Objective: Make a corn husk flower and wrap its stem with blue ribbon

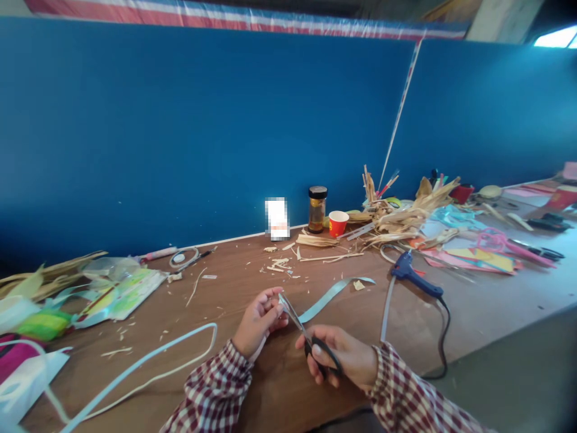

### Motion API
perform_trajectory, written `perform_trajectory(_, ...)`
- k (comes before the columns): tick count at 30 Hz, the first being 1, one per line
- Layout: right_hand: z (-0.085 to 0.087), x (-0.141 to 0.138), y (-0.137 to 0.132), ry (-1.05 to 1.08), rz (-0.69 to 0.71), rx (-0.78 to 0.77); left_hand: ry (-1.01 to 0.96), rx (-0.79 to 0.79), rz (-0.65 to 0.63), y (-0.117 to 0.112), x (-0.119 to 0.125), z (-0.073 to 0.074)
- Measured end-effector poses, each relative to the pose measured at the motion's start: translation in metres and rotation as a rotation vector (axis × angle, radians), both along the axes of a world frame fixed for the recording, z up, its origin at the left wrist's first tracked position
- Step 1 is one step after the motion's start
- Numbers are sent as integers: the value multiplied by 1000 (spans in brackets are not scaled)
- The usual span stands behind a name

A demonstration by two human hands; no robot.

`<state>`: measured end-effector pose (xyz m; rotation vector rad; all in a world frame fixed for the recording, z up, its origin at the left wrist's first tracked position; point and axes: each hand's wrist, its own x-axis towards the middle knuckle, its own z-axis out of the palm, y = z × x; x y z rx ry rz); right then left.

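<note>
Black-handled scissors (295, 316) are in my right hand (338, 355), with its fingers through the loops. Their blades point up and left, and the tips reach the fingertips of my left hand (261, 322). Thumb and fingers of that hand are pinched around a small pale piece (282, 302) at the blade tips; its kind is too small to make out. Just beyond the scissors, a light blue ribbon (331, 296) lies on the table in a curve. Whether it joins the pinched piece cannot be told.
A blue glue gun (412, 275) with a dark cord lies right on the brown table (252, 276). Behind stand a lidded jar (317, 210) and a red paper cup (338, 224). Dried husks (396, 219) pile beside them. A pale looped cable (148, 355) crosses the left side.
</note>
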<state>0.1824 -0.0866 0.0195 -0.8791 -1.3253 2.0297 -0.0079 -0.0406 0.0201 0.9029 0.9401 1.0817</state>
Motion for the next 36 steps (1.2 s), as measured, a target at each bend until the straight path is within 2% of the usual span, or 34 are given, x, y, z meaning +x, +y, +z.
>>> perform_trajectory(5, 0, 10, -4, -18, 31, 0, 67, -8, 72, 2, -1, 0)
perform_trajectory(9, 3, 15, -6, -38, -3, 12, 120, 78, 75, 3, -2, -3)
perform_trajectory(14, 8, 16, -4, -88, -16, 50, 273, 193, 159, 5, -5, -3)
perform_trajectory(21, 15, 17, -2, -142, -31, 42, 204, 293, 137, 5, -10, 5)
perform_trajectory(25, 20, 18, -2, -109, -44, 48, 70, 235, 150, 6, -14, 11)
perform_trajectory(29, 22, 18, -3, -84, -58, 50, 55, 155, 194, 7, -17, 16)
perform_trajectory(36, 6, 9, -15, -95, 25, 16, 48, -121, 120, -8, -26, 17)
